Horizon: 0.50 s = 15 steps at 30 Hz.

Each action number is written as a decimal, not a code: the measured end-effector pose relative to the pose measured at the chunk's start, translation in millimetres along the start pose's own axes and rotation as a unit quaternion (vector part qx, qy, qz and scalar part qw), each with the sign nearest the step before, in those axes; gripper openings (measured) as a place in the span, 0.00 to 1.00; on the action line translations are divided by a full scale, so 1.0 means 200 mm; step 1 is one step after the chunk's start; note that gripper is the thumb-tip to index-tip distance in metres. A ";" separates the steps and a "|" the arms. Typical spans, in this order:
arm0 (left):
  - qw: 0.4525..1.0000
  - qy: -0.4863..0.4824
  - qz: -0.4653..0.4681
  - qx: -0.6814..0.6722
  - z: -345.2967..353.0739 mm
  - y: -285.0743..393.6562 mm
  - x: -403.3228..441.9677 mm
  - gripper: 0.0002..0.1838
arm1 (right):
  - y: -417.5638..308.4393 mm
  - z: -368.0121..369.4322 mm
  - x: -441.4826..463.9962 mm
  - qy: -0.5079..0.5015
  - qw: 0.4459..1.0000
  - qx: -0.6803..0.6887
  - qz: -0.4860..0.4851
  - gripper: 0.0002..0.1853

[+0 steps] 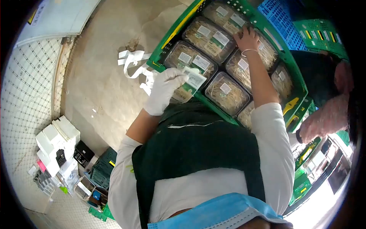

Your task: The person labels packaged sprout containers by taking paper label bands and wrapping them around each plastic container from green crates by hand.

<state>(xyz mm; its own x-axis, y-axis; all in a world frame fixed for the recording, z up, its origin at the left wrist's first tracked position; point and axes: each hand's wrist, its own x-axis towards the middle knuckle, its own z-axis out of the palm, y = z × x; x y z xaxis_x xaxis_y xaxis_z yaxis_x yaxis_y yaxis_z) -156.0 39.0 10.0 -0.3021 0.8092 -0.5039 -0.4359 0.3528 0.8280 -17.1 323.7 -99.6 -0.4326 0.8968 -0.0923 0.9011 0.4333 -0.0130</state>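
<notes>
Over the big green crate (172, 28) at the top of the view, both hands can be seen at work. The left hand (163, 91), in a white glove, is closed in a pinch, and a printed label (192, 82) in white, green and tan is held between thumb and fingers; whether it's just one or a few stacked can't really be told. It's held up near the crate's near-left corner, partly in front of the closest labelled tray (190, 59). The right hand (248, 39) is bare, with a pale bracelet (250, 50) worn at the wrist, and it's laid fairly open over the far trays, fingers spread and slightly bent; nothing is seen lifted in it. The crate is packed with clear-lidded trays of pale, stringy stuff: bigger printed labels are carried by the ones on the left, while just a small white sticker (225, 88) can be made out on the middle one at the near side. A curly white paper strip (133, 63) is spread on the floor (103, 80) left of the crate. A blue crate (280, 21) is parked just beyond, and over on the right a co-worker's pinkish sleeve (324, 118) is caught, kinda blurry.
</notes>
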 end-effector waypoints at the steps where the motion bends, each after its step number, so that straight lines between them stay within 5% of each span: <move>1: 1.000 0.014 -0.003 0.022 0.02 0.00 0.00 0.09 | -0.01 -0.11 -0.08 -0.023 0.989 0.134 -0.060 0.31; 3: 0.994 -0.027 0.012 0.104 0.05 -0.01 0.02 0.08 | -0.07 -0.19 -0.32 -0.020 0.913 0.371 -0.165 0.25; 4: 0.997 -0.053 0.031 0.050 0.10 -0.02 0.03 0.07 | -0.13 -0.38 -0.53 -0.193 0.814 0.524 -0.159 0.24; 5: 0.996 -0.080 0.050 -0.005 0.14 -0.03 0.04 0.07 | -0.13 -0.43 -0.65 -0.224 0.794 0.508 -0.249 0.22; 9: 0.984 -0.081 0.066 0.142 0.27 -0.07 0.05 0.06 | -0.12 -0.51 -0.91 -0.083 0.882 0.417 -0.201 0.10; 10: 0.989 -0.041 -0.020 0.140 0.31 -0.04 0.03 0.08 | -0.08 -0.51 -0.91 -0.078 0.885 0.415 -0.194 0.10; 12: 0.975 -0.071 0.015 0.212 0.36 -0.05 0.02 0.09 | 0.02 -0.50 -0.91 -0.001 0.864 0.446 -0.234 0.08; 15: 0.953 -0.109 0.112 0.260 0.39 -0.15 0.06 0.09 | 0.38 -0.54 -0.57 0.004 0.948 0.314 -0.045 0.08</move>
<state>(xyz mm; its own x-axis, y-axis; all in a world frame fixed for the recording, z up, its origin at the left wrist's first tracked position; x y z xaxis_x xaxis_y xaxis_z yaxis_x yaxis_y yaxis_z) -80.3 74.3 -1.4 -0.1293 0.9498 -0.2847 0.1156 0.2996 0.9470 96.8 264.1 17.8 -0.5063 0.8606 -0.0552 0.6984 0.3716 -0.6116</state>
